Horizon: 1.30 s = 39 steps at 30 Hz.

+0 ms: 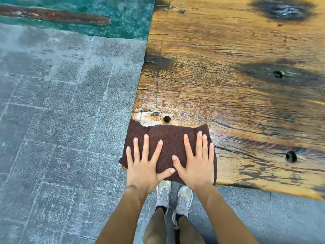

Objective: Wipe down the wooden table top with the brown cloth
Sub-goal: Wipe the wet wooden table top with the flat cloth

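- Grey stone paving [61,120] spread beneath and to the left of a worn wooden table [228,85], seen from above.
- The left hand [143,166] lay flat on the cloth [171,140], fingers straight and spread wide, gripping nothing.
- The right hand [197,166] pressed flat just beside it, fingers straight and closer together, also holding nothing; its little finger reached the cloth's right edge.
- Both thumbs angled inward; the left thumb tip seemed to touch the base of the right thumb, though the view did not settle it.
- The brown cloth covered the table's near left corner under both hands, its left side hanging past the table's left edge and its near side drooping over the near edge.
- A small dark hole [166,119] sat in the wood just beyond the cloth's far edge; another hole [291,156] lay well to the right.
- Two pale shoes [184,198] stood on the paving between the forearms.
- A green patch [126,18] with a rust-brown strip [52,14] lay at the far left.
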Tool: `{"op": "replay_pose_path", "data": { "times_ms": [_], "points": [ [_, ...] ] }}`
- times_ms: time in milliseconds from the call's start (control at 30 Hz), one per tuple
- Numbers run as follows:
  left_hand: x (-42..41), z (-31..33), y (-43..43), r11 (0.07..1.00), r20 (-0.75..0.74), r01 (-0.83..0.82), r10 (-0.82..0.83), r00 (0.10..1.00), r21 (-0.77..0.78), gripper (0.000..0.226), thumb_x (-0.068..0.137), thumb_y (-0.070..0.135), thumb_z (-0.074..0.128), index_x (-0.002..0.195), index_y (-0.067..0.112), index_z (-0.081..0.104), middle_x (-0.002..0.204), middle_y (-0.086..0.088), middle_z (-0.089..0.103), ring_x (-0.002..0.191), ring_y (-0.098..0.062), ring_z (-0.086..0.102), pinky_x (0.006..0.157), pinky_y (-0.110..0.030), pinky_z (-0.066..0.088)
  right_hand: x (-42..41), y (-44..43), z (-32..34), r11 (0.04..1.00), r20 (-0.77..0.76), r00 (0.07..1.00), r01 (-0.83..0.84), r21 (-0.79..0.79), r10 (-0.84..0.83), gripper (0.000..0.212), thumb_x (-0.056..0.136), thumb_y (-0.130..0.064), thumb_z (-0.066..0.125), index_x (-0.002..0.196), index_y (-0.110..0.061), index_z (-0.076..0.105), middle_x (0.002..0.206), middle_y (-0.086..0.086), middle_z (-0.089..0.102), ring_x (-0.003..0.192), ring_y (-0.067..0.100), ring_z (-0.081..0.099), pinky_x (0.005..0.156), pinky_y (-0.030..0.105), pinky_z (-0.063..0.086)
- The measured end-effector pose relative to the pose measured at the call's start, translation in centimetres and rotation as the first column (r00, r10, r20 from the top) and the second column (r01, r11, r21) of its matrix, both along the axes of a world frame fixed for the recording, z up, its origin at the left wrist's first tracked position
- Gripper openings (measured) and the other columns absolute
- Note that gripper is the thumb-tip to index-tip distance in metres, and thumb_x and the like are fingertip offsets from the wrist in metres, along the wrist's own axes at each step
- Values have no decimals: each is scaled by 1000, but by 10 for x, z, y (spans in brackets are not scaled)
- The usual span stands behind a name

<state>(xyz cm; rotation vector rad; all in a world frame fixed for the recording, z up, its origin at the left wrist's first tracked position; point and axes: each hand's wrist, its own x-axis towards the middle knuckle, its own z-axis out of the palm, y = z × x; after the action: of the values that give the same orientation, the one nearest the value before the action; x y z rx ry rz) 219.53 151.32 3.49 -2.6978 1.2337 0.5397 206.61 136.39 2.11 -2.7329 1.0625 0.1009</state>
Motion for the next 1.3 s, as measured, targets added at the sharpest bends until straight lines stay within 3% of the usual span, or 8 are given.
{"op": "replay_pose_path", "data": {
  "times_ms": [167, 433, 600, 700, 933, 1000, 1133, 1300],
  "points": [
    [1, 2, -3, 999, -35, -39, 38, 999, -33, 100, 83, 97, 19, 165, 40, 14, 175, -14, 5, 158, -47, 6, 122, -70, 19, 1, 0, 1, 1000, 1, 1000, 10, 20, -10, 82, 98, -70, 33, 167, -26, 22, 174, 21, 4, 162, 36, 3, 128, 57, 10],
    [47, -11, -65, 981, -16, -194, 193, 981, -23, 70, 99, 77, 22, 163, 47, 20, 172, -10, 23, 152, -51, 24, 115, -69, 13, 40, -41, -4, 999, 53, 998, 44, 3, -44, 77, 97, -68, 38, 162, -27, 37, 171, 22, 21, 158, 40, 21, 123, 59, 20],
    [111, -21, -126, 965, -24, -229, 228, 973, -127, 72, 93, 87, 8, 158, 59, -7, 174, -2, -11, 158, -44, -9, 123, -68, 4, 106, -111, -11, 999, 93, 995, 42, -28, -39, 76, 98, -71, 33, 162, -29, 36, 170, 22, 23, 158, 40, 23, 122, 59, 20],
    [154, -25, -163, 960, 3, -213, 217, 976, -184, 74, 92, 88, 6, 158, 59, -7, 173, -1, -14, 159, -41, -8, 125, -68, 9, 147, -153, -17, 998, 92, 995, 41, -37, -37, 77, 97, -72, 35, 162, -30, 34, 170, 22, 22, 158, 39, 21, 123, 58, 18],
    [244, -24, -249, 956, -31, -158, 155, 987, -248, 68, 87, 88, -2, 150, 68, -18, 167, 7, -34, 155, -29, -30, 129, -53, -4, 237, -237, -27, 996, 125, 990, 74, -59, -66, 79, 96, -73, 36, 162, -30, 34, 170, 21, 22, 158, 39, 22, 123, 59, 17],
    [274, -24, -280, 955, -47, -164, 157, 986, -248, 68, 88, 86, 3, 147, 68, -24, 163, 9, -42, 153, -27, -35, 130, -50, -5, 268, -269, -27, 996, 118, 990, 79, -50, -72, 80, 96, -75, 30, 164, -33, 28, 172, 19, 15, 160, 36, 13, 125, 58, 11],
    [335, -26, -339, 941, -37, -143, 139, 990, -306, 68, 93, 83, 13, 150, 67, -19, 166, 8, -38, 156, -27, -30, 130, -48, 1, 329, -329, -15, 996, 35, 996, 78, 36, -79, 80, 95, -80, 10, 163, -43, -12, 171, 12, -25, 158, 28, -26, 127, 53, -14],
    [413, -25, -421, 933, -67, -117, 100, 993, -341, 68, 95, 82, 24, 154, 67, -8, 171, 9, -28, 158, -26, -24, 129, -52, 12, 397, -400, -7, 993, -6, 993, 115, 10, -115, 80, 96, -81, 6, 162, -43, -17, 171, 12, -27, 157, 29, -29, 126, 53, -16]
  ]
}}
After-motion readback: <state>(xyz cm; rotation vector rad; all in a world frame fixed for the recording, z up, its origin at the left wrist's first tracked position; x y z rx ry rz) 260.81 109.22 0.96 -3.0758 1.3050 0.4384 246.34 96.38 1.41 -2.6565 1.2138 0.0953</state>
